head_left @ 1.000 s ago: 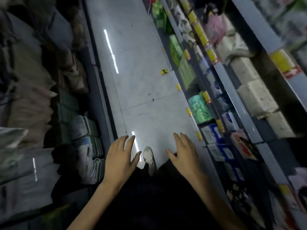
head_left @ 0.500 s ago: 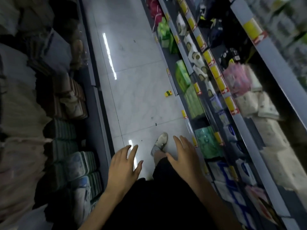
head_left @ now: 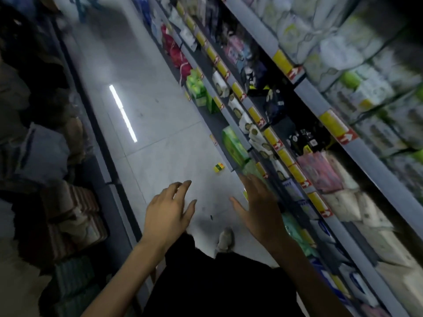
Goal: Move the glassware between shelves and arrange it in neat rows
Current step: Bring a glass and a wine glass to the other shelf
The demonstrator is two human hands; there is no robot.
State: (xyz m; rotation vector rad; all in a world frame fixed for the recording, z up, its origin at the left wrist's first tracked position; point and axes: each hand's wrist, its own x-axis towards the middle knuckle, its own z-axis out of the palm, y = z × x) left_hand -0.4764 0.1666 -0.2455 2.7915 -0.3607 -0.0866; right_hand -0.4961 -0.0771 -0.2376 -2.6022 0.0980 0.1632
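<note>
Head view: your left hand (head_left: 168, 216) is out in front of you over the grey floor (head_left: 160, 133). Its fingers are loose and a bit spread, and it holds nothing. Your right hand (head_left: 258, 211) is the same, flat and spread, close to the shelves (head_left: 320, 106) on your right. Those shelves hold green packs (head_left: 233, 145) and have yellow tags (head_left: 282, 59). A little yellow and green box (head_left: 219, 167) lies on the floor past your hands. One pale shoe (head_left: 225, 241) shows between your arms. The picture is blurry, so you cannot tell where the glassware is.
</note>
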